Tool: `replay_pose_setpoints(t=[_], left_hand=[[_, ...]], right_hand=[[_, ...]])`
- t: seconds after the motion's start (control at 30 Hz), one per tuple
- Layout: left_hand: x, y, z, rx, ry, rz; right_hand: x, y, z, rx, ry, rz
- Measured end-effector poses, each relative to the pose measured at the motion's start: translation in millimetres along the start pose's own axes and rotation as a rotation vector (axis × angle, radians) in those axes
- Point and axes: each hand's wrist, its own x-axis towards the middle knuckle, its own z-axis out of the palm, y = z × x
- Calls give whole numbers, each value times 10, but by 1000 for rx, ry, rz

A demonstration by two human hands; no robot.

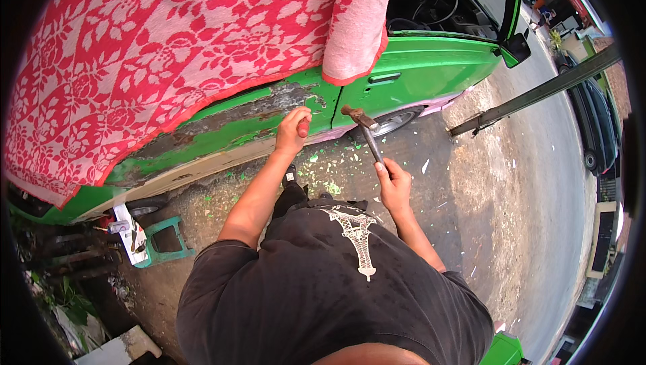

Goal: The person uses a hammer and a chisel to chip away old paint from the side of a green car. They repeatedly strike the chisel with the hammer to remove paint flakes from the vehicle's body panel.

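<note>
My left hand (289, 135) is closed round a red handle (304, 127) and stands close to the side of a green vehicle (420, 65). The far end of that tool is hidden, so its kind cannot be told. In my right hand (396, 186) is a hammer (371, 141), gripped by its shaft with the metal head raised near the door's lower edge. Beside my left hand the body panel (262, 106) is stripped of paint in rough grey and brown patches. A red and pink floral blanket (182, 42) drapes over the vehicle.
Green paint flakes (330, 188) litter the ground by my feet. A green plastic stool (171, 247) with things on it stands at the left. To the right a slanting post (538, 89) rises beside the road, and a dark car (595, 119) is parked beyond.
</note>
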Motion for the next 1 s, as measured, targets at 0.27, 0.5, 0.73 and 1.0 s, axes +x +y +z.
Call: replay_pose_setpoints(t=[0.27,0.5,0.73,1.0], left_hand=[[127,6,87,36,9,-58],[114,-77,106,-10,-29,-103],[151,-128,119,-17,-17,-153],[-362,-309,-12,-81,-123,-67]], right_hand=[[89,-290,25,26,-66,-179],[152,-116,232,-164,-183,-289],[192,-194,215,-32,-140,-281],[35,10,49,-66,-61,15]])
